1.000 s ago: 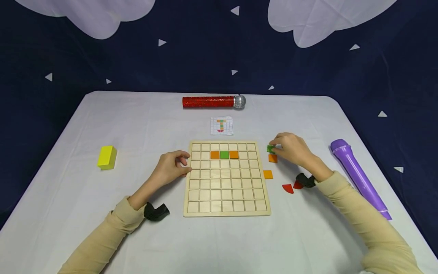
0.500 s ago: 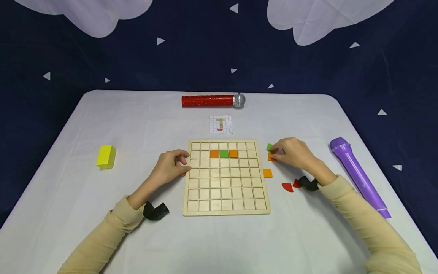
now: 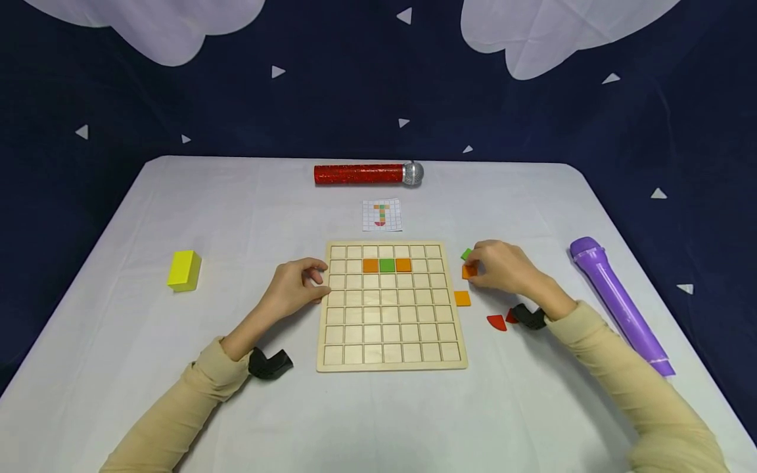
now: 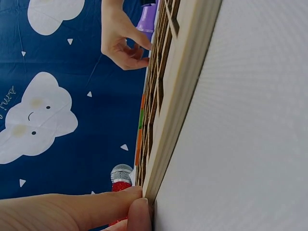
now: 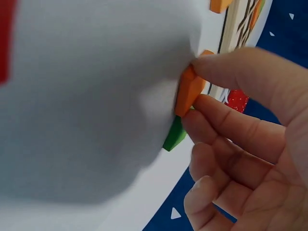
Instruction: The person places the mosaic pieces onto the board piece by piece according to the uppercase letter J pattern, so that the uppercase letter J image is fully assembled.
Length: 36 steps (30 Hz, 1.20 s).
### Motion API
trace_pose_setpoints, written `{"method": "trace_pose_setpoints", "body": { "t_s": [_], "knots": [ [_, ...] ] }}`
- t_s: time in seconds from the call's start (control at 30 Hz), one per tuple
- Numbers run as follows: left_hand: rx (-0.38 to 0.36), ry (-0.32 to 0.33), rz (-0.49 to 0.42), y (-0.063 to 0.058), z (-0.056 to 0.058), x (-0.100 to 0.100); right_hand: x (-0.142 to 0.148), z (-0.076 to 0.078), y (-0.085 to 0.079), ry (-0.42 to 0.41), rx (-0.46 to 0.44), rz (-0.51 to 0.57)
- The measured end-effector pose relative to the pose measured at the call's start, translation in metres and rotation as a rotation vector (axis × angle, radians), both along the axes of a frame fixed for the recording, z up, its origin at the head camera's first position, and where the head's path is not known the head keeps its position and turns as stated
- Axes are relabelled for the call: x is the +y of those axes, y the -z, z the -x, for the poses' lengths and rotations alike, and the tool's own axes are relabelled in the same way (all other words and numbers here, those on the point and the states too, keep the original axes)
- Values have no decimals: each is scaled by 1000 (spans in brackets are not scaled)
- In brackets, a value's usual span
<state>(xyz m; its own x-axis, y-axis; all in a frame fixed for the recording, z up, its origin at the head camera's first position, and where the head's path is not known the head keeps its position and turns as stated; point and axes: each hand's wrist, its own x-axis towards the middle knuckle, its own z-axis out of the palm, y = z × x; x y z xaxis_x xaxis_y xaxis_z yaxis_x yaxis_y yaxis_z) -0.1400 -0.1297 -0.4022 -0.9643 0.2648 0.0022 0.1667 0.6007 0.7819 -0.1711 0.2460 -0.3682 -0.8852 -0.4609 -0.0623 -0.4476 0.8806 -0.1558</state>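
Note:
In the head view a wooden grid board (image 3: 390,328) lies flat, with a row of orange, green (image 3: 387,265) and orange square tiles near its top. My left hand (image 3: 290,286) rests its thumb and index fingertips against the board's left edge, spread apart along it. The right hand (image 3: 501,266) pinches an orange tile (image 5: 189,91) between thumb and index finger, right of the board. Just beyond that tile is a green tile (image 5: 174,134), partly hidden by the fingers in the head view. Another orange tile (image 3: 462,299) lies at the board's right edge.
Two red quarter-round pieces, one (image 3: 497,322) in plain view, lie by the right wrist. A pattern card (image 3: 382,215) and a red microphone (image 3: 361,175) are behind the board. A purple microphone (image 3: 618,302) lies far right, a yellow block (image 3: 184,270) at left.
My right hand has come off the green tile and shifted slightly nearer to me, where it now pinches the orange tile. The left hand has stayed at the board's edge.

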Motion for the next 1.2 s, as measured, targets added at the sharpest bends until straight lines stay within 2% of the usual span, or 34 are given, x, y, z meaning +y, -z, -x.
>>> {"method": "trace_pose_setpoints", "body": {
  "t_s": [0.2, 0.37, 0.6, 0.87, 1.2],
  "knots": [
    [-16, -5, -9, -1, 0, 0, -3, 1, -2, 4, -14, -16],
    [-11, -6, -4, 0, 0, 0, -6, 0, -4, -8, 25, -2],
    [-5, -7, 5, 1, 1, 0, -21, -2, -10, -70, 78, 40],
    [-9, -3, -4, 0, 0, 0, -42, -2, -8, -141, 94, 86],
    [-22, -10, -4, 0, 1, -1, -68, -1, -5, -224, 161, 91]
  ]
}}
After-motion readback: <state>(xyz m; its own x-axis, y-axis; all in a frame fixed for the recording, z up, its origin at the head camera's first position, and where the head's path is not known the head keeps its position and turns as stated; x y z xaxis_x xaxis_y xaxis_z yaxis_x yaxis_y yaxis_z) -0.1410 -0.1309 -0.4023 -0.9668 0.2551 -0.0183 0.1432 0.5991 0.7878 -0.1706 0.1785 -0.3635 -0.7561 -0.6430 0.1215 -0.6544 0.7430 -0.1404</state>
